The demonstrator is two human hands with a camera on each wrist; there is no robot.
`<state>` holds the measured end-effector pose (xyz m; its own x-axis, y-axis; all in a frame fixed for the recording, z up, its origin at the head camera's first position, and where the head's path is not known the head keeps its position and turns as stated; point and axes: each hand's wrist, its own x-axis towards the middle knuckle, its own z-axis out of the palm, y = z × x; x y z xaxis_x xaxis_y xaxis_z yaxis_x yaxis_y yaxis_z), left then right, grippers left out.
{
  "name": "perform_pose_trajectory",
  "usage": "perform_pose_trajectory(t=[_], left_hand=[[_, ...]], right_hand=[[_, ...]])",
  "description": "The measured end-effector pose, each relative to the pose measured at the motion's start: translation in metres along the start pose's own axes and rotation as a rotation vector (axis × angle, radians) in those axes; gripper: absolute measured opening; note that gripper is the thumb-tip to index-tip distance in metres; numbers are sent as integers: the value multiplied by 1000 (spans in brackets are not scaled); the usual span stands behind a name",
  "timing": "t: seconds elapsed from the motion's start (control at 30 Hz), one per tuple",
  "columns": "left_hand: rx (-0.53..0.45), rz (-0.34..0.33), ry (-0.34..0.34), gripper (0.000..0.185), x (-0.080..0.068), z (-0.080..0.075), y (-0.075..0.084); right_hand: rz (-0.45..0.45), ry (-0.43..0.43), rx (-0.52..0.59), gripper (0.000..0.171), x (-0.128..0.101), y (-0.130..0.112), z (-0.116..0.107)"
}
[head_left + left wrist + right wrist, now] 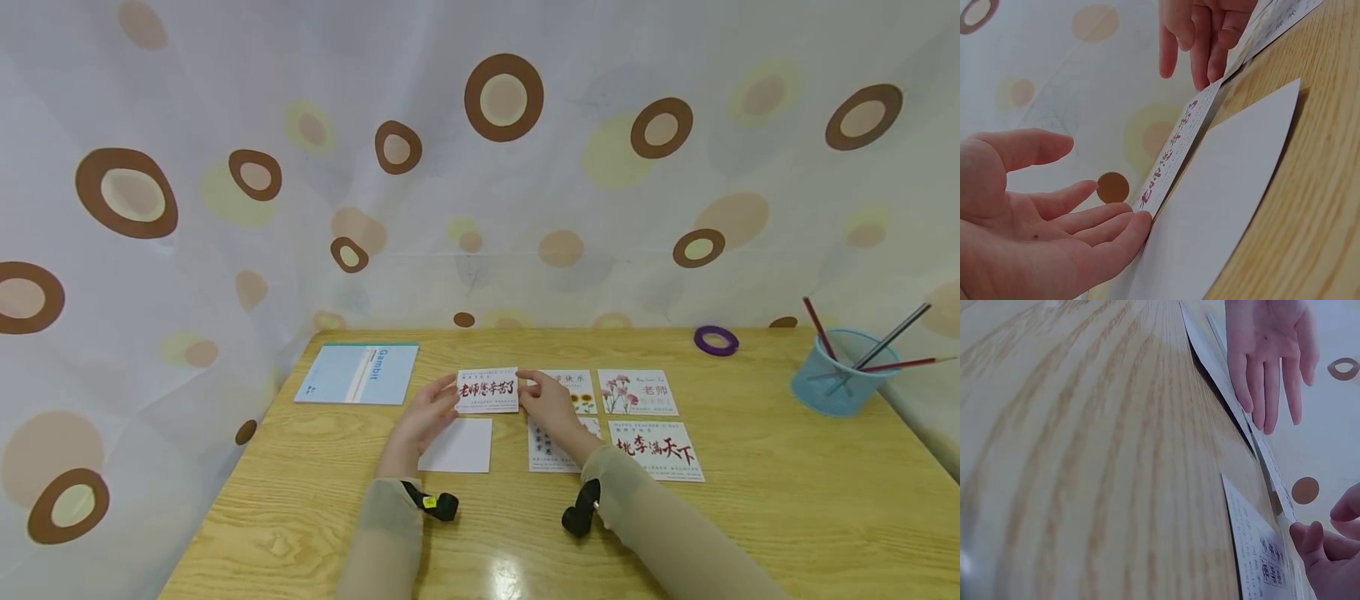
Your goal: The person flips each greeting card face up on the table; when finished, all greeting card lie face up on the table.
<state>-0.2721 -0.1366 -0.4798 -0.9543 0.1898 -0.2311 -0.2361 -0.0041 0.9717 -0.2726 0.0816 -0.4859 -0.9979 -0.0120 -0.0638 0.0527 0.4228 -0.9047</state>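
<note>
A white card with red brush lettering lies between my two hands at mid-table. The straight fingers of my left hand touch its left edge, palm open. My right hand pinches its right edge with its fingertips. Just in front lies a blank white card, whose far edge the lettered card overlaps. In the right wrist view my left hand shows at the top, its fingers straight.
More printed cards lie to the right: a sunflower one, a carnation one, one under my right wrist, one with red and black lettering. A blue notebook, purple tape ring and blue pencil cup stand around.
</note>
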Motion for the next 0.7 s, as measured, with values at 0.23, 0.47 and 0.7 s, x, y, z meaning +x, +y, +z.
perform_pose_trajectory(t=[0.23,0.47,0.7], left_hand=[[9,-7,-5,54,0,0,1],[41,-3,-4,55,-2,3,3],[43,13,-10,56,-1,0,0]], right_hand=[[3,-5,-18,42,-2,0,-2],[-8,-23,-40,40,-2,1,-2],[-22,-32,-51,40,-3,2,-2]])
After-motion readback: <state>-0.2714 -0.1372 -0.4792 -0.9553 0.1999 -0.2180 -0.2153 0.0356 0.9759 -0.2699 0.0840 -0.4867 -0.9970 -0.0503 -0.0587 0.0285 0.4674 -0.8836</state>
